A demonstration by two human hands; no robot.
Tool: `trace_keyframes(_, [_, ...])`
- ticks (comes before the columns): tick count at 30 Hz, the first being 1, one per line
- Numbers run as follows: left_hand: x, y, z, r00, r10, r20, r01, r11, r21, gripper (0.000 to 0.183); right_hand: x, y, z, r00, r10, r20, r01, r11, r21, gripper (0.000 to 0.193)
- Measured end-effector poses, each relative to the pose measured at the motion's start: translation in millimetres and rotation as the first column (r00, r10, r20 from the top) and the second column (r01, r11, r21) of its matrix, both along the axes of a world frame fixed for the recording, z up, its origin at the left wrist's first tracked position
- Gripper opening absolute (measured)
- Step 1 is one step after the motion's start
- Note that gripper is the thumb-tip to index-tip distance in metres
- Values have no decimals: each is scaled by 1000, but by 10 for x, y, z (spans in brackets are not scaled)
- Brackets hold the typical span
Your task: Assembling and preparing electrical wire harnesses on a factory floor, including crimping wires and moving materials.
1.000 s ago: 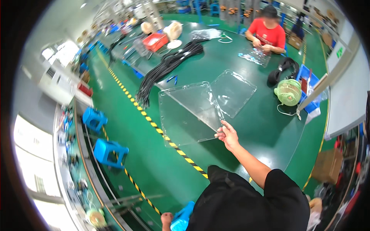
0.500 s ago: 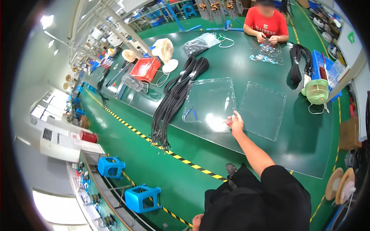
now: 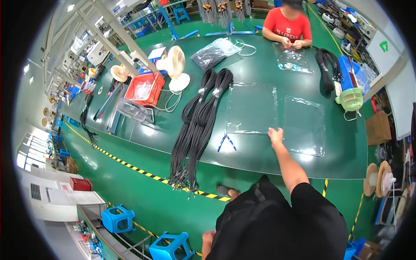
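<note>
My right hand [image 3: 276, 136] reaches across the green table to the near right corner of a shallow clear plastic tray [image 3: 252, 132], its fingers closed at the rim. To the right of that hand lies a second clear plastic tray [image 3: 304, 151]. Blue-handled pliers [image 3: 226, 144] rest on the table just below the first tray, handles spread toward me. Two long bundles of black cable [image 3: 201, 117] stretch along the left of the tray, their ends hanging past the table edge. My left hand [image 3: 208, 239] shows only partly, low beside my dark clothing; its fingers cannot be made out.
Across the table [image 3: 260, 160] a person in red [image 3: 288, 26] handles small parts over another clear tray [image 3: 294, 67]. A red bin [image 3: 145, 89] and fans [image 3: 175, 65] stand at left. Coiled black cable [image 3: 327, 71] and a green fan [image 3: 350, 100] occupy the right. Blue stools [image 3: 118, 219] stand behind.
The first clear tray has shifted away from the pliers, which lay at its near left corner and are now outside it. My right hand stayed at its near right corner. The view has turned.
</note>
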State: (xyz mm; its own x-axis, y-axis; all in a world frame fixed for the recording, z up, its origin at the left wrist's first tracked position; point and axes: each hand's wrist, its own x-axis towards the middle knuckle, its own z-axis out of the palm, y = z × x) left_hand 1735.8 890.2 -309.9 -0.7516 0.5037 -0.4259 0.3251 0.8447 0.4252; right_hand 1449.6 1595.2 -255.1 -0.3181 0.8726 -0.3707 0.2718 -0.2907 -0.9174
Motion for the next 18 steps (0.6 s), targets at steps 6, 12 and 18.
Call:
trace_keyframes(6, [-1955,-301,545,650,718,248,-745,666,23,30,11,-1021,661,758,103,645,-499,728,470,63])
trace_keyframes(12, [-3427,907,1163,865,501,-40,-462,823,330,38,-534,-2281,948,282,593,754,-915,403,24,74])
trace_keyframes(18, [-4171,1764,1389,907,313,-283,-316,948,36,82,-1052,-2803,1132,232,424,876,-933,352,77,78])
